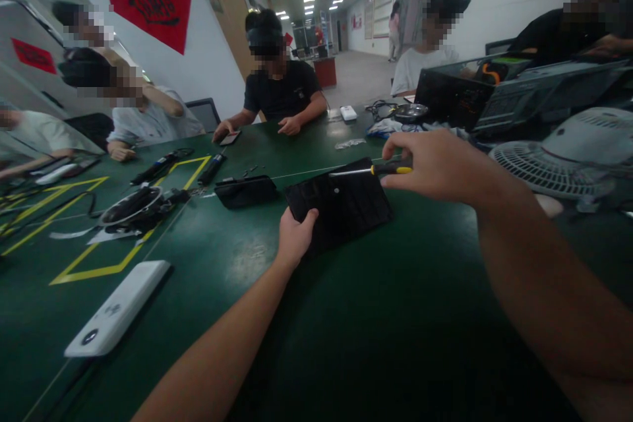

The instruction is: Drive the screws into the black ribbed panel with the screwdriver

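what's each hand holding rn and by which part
The right hand holds a screwdriver by its black-and-yellow handle. The left hand holds a black pouch by its left edge, thumb on top.

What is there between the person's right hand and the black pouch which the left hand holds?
A screwdriver, as the head view shows: the right hand holds its handle, and its metal shaft extends over the black pouch.

Black case [349,214] open, slanted; black-yellow screwdriver [374,170] at upper edge.
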Motion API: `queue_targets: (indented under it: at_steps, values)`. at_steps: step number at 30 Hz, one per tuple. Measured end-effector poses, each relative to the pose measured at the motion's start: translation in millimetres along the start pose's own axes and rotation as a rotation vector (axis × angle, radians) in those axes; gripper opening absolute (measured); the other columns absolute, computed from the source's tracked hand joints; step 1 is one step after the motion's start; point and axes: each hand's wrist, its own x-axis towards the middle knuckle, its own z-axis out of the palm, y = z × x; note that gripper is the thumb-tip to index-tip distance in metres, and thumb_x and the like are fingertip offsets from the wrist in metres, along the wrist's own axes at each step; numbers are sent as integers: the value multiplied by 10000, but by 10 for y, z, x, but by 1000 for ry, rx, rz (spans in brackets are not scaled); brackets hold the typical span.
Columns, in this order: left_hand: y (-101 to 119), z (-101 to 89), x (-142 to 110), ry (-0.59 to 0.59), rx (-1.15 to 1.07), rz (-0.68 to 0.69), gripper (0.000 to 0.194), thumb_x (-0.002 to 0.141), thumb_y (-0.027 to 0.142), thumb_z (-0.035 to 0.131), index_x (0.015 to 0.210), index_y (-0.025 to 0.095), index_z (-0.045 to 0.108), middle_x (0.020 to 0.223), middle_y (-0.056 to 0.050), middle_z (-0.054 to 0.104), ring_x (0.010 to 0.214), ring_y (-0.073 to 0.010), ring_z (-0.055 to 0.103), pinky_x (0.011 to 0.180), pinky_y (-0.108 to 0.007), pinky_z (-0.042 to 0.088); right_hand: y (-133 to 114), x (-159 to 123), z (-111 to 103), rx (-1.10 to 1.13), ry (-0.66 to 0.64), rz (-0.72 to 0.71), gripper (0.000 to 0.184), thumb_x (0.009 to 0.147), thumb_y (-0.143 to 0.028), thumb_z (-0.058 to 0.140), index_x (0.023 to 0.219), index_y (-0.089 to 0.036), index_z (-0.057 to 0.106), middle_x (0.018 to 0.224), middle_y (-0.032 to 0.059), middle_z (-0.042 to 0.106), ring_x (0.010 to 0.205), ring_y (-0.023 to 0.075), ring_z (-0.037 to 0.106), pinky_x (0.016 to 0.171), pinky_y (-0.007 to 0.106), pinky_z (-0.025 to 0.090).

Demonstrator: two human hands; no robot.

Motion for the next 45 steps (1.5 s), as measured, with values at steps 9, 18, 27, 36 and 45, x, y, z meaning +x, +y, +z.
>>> queue_targets:
  at_steps: [9,18,27,36,45]
  values:
    - [-26,6,23,9,3,-30,355,818,349,798,1121,169,748,1105,-115,807,1030,-311,762,982,-474,597,-32,-38,-61,-28,70,44,219,777,-286,751,979,-284,835,897,50,780,888,300,703,744,396,448]
    - [-9,-2,25,6,21,-2,336,825,342,787,1113,172,751,1122,-120,814,1056,-319,767,988,-476,601,-83,-17,-35,-73,28,13,245,796,-365,774,995,-283,892,974,77,823,968,345,741,803,444,526]
    - [-22,6,39,8,21,7,346,806,371,790,1089,173,757,1102,-120,812,1030,-320,766,982,-488,603,-83,-1,40,-77,56,4,249,812,-383,787,1001,-268,899,957,91,833,960,350,747,785,439,538]
    - [-54,-3,36,1,-15,2,391,801,392,806,1123,175,755,1139,-134,806,1057,-325,763,1002,-499,596,-120,6,60,-72,52,19,256,809,-365,795,1020,-262,899,973,96,829,958,342,750,820,444,550]
    - [-16,-3,35,2,19,-9,370,811,367,799,1127,181,754,1132,-119,810,1055,-317,765,1004,-481,599,-121,-12,88,-62,72,32,212,798,-349,797,965,-270,900,936,95,822,926,348,742,807,474,563]
